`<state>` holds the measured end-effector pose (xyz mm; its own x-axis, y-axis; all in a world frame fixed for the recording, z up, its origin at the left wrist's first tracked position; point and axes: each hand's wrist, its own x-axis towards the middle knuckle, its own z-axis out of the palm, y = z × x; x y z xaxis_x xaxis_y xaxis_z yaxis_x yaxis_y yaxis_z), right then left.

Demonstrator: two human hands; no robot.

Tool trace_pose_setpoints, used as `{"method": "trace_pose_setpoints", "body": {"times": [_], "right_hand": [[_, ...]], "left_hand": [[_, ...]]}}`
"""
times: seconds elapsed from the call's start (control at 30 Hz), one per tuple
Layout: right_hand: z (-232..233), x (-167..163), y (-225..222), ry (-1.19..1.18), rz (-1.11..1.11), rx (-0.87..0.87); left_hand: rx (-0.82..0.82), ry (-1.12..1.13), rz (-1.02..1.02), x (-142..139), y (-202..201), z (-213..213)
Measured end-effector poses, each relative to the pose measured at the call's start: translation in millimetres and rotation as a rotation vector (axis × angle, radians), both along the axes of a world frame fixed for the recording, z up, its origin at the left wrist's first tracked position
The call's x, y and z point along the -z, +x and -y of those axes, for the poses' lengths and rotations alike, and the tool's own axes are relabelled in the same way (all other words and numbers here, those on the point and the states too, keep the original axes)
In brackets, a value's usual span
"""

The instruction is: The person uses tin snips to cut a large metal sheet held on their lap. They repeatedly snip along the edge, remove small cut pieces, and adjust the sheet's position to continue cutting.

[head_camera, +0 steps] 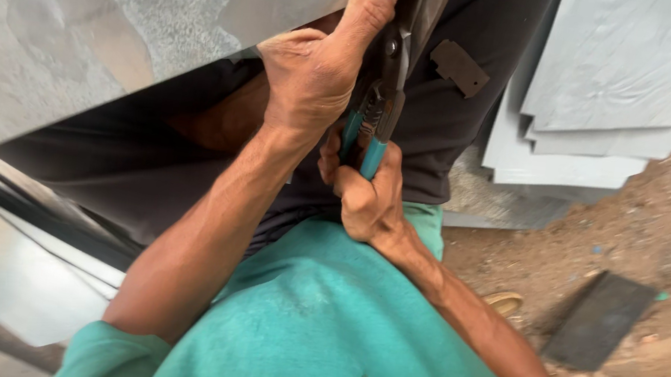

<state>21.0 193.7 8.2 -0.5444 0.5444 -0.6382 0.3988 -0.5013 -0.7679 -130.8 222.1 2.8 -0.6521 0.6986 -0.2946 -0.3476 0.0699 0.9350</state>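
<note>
Right hand (365, 197) closed around teal snip (376, 107) handles, just below left hand (316, 74). Left hand gripping edge of metal sheet (72, 24), thumb pressed on top. Snip blades at sheet edge, beside thumb.

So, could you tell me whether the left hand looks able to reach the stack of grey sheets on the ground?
Probably not as things stand: the left hand grips the metal sheet, and the snips and right hand lie between it and the stack.
</note>
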Motion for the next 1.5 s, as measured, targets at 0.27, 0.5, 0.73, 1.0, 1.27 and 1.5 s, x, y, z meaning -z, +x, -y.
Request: {"method": "trace_pose_setpoints", "body": {"times": [0.27, 0.5, 0.73, 1.0, 1.27, 1.5], "right_hand": [[-46, -59, 25, 0.263, 0.257, -0.749], [-77, -46, 15, 0.193, 0.404, -1.342], [-40, -50, -80, 0.211, 0.492, -1.623], [-31, -64, -115, 0.167, 0.658, -1.711], [-30, -59, -116, 0.443, 0.675, -1.845], [-23, -56, -122, 0.443, 0.332, -1.796]], "left_hand": [[0.037, -0.176, 0.181, -16, -31, 72], [-0.493, 0.233, 0.138, -10, -51, 256], [-0.615, 0.379, 0.11, 22, 20, 262], [-0.619, 0.375, 0.081, 23, 18, 262], [-0.594, 0.451, 0.159, 50, 27, 262], [-0.568, 0.44, 0.257, 24, 3, 262]]}}
